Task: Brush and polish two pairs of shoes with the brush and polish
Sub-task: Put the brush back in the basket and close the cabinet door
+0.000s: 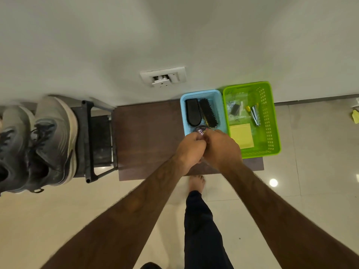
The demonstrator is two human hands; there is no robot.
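Two hands, left hand [189, 147] and right hand [221, 148], meet; curled fingers [195, 136] pinch polish tin [201, 131] at blue basket [182, 113] near end.

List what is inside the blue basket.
A smooth-backed brush and a bristly brush. At the near end the left hand and right hand grip a round polish tin, hiding its near part and the basket floor beneath.

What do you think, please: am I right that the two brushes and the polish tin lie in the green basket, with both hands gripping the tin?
One detail is wrong. The head view shows the two brushes and the polish tin in the blue basket, not the green basket beside it. The left hand and right hand do grip the tin.
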